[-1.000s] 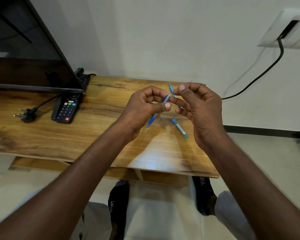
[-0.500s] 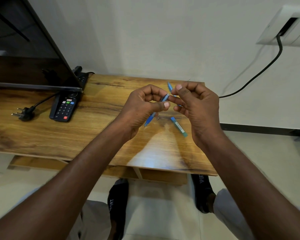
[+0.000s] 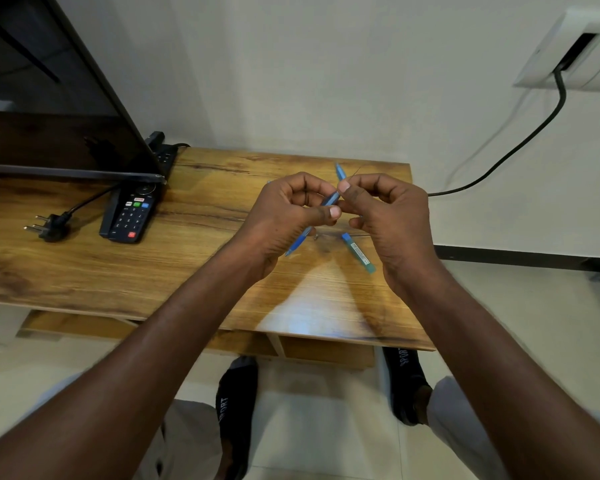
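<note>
While sock (image 3: 405,372) reads "SPORT", left hand (image 3: 284,216) grips blue pen (image 3: 297,241); right hand (image 3: 390,216) pinches second blue part (image 3: 340,173).

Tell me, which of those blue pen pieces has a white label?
The labelled piece, teal-tipped, apparently lying on the table below the right hand. The barrel in the left hand and the right's stub are plain blue.

Illumination was even and moderately bright, with no hard source visible. A pale glare patch lay on the desk (image 3: 84,271) just nearer the camera than the left hand (image 3: 284,216). Soft shadows fell below the right hand (image 3: 392,216). Centre focus was sharp; straight lines bowed towards the frame edges.
</note>
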`<control>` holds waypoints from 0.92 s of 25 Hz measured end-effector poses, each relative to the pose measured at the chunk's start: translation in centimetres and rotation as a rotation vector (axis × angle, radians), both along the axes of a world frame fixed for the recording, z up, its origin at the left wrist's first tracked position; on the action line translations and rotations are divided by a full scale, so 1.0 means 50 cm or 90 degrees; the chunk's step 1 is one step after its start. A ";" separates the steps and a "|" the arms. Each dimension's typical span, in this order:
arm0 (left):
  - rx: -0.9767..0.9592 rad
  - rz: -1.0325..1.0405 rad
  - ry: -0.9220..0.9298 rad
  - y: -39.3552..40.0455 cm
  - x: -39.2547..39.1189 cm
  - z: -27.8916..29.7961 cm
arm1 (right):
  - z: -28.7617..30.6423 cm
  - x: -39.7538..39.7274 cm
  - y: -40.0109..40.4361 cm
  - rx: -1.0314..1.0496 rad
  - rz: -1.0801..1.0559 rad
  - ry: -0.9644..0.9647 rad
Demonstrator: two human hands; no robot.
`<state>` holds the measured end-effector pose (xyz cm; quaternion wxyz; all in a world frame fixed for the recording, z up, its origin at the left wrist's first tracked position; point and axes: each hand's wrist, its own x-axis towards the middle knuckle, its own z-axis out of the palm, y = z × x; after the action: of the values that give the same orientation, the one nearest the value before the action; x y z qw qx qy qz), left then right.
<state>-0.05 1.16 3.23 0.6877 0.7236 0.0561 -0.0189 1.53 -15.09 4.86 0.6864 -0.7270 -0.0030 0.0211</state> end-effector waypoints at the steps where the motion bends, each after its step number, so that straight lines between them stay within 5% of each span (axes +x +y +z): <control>1: -0.001 0.002 0.003 0.000 -0.001 0.001 | 0.000 -0.001 0.000 -0.010 0.003 -0.008; 18: -0.049 0.034 0.060 0.011 -0.013 0.021 | -0.003 0.003 0.004 -0.006 -0.010 0.012; 23: -0.056 0.132 0.110 0.040 -0.023 0.020 | -0.028 0.007 0.006 -0.124 -0.022 0.007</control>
<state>-1.21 3.15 4.22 0.7096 0.6788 0.1886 -0.0120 1.88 -14.78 3.44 0.6127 -0.7901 0.0154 0.0130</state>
